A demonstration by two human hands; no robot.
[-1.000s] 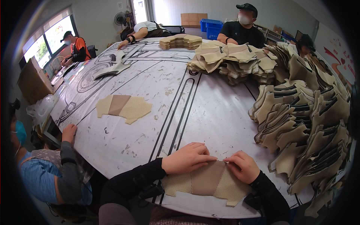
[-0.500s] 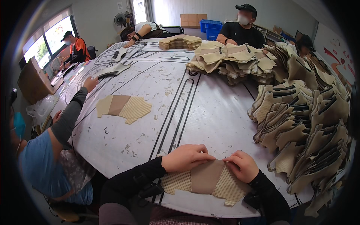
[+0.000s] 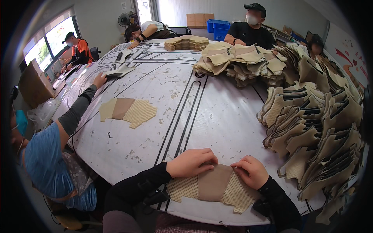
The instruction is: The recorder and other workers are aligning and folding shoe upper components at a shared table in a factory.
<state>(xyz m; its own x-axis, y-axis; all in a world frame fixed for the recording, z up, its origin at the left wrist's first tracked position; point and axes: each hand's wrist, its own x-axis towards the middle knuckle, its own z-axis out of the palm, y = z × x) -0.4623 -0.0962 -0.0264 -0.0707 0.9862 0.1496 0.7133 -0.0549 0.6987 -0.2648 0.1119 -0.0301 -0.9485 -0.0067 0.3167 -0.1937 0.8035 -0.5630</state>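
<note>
Hands, two: I saw my left hand and right hand pressed flat, fingers together, on a tan mesh-and-fabric piece at the table edge. Even pressure along the seams seemed best.

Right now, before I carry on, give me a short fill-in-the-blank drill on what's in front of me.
1. Both hands, left hand and right hand, press on a flat mesh-and-tan ____ piece.
2. A matching piece lies farther up the ____ side of the table.
3. Stacks of cut pieces pile up on the ____ side.

Missing words: fabric; left; right
</note>
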